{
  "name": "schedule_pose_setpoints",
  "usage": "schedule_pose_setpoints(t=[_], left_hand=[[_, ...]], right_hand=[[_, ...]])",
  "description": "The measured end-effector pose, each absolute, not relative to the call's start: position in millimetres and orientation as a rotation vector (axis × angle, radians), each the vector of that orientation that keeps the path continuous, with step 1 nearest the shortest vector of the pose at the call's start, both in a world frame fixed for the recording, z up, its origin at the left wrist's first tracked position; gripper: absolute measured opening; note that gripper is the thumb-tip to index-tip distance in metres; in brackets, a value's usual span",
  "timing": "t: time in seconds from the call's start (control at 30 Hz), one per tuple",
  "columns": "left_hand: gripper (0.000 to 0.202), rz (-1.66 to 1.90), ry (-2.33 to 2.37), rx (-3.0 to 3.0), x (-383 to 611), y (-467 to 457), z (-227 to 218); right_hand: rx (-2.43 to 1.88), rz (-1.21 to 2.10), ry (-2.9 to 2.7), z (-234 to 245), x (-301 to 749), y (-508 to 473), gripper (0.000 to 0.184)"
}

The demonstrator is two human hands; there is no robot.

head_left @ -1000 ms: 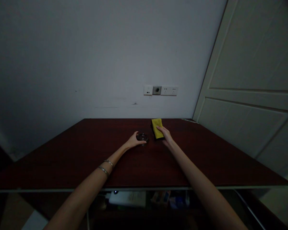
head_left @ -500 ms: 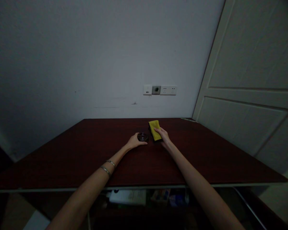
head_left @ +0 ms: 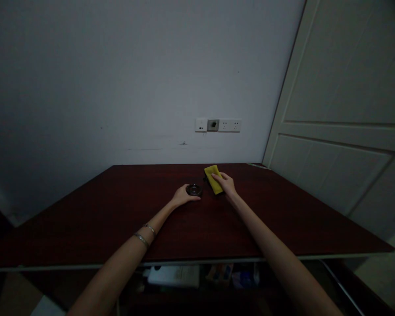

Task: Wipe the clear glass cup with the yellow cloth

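A small round dark glass ashtray (head_left: 194,190) is gripped at its left side by my left hand (head_left: 181,196), thumb in front and fingers behind. Two bracelets circle my left wrist. To the right, my right hand (head_left: 227,183) is closed on a folded yellow cloth (head_left: 212,178) with a dark edge, the thumb lying across its top. Between cloth and ashtray is a narrow gap. Both hands are over the middle of the dark red desk (head_left: 145,188). The fingers under the cloth are hidden.
Wall sockets (head_left: 229,125) sit on the white wall (head_left: 145,79) behind the desk. A panelled door (head_left: 342,105) stands at the right. Below the desk's front edge an open drawer or shelf holds a white bottle (head_left: 174,276) and some packets (head_left: 220,274).
The cloth has tilted and turned slightly in my right hand. My left hand keeps its hold on the ashtray. The whole view has shifted a little.
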State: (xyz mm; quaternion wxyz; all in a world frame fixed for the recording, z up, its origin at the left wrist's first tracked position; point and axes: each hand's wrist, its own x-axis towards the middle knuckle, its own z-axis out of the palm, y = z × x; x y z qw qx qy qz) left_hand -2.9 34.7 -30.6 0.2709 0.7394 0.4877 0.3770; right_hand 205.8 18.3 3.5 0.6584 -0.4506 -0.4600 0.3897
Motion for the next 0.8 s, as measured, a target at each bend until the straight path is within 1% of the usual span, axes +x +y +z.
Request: schedule_pose_setpoints(t=[0.17,0.27,0.37,0.43,0.57,0.8], left_hand=[[0.070,1.067,1.250,1.950,-2.6,34.1,-29.2],[0.073,1.129,1.194,1.945,0.3,33.9,-28.0],[0.074,1.217,1.142,1.939,5.4,31.4,-25.3],[0.072,1.266,1.098,1.934,9.2,28.3,-23.4],[0.071,1.302,1.052,1.894,16.2,20.9,-22.4],[0.069,1.338,1.030,1.924,21.3,16.9,-26.8]], right_hand=[[-1.008,0.659,-1.361,15.7,217.6,24.4,0.041],[-0.977,0.450,-1.639,27.2,220.9,21.1,0.036],[-0.948,0.234,-1.937,40.6,220.1,12.1,0.041],[-0.891,0.149,-2.112,49.0,217.9,6.3,0.044],[-0.713,0.086,-2.382,60.6,212.6,3.8,0.040],[-0.504,0.125,-2.654,64.7,211.2,13.7,0.039]])
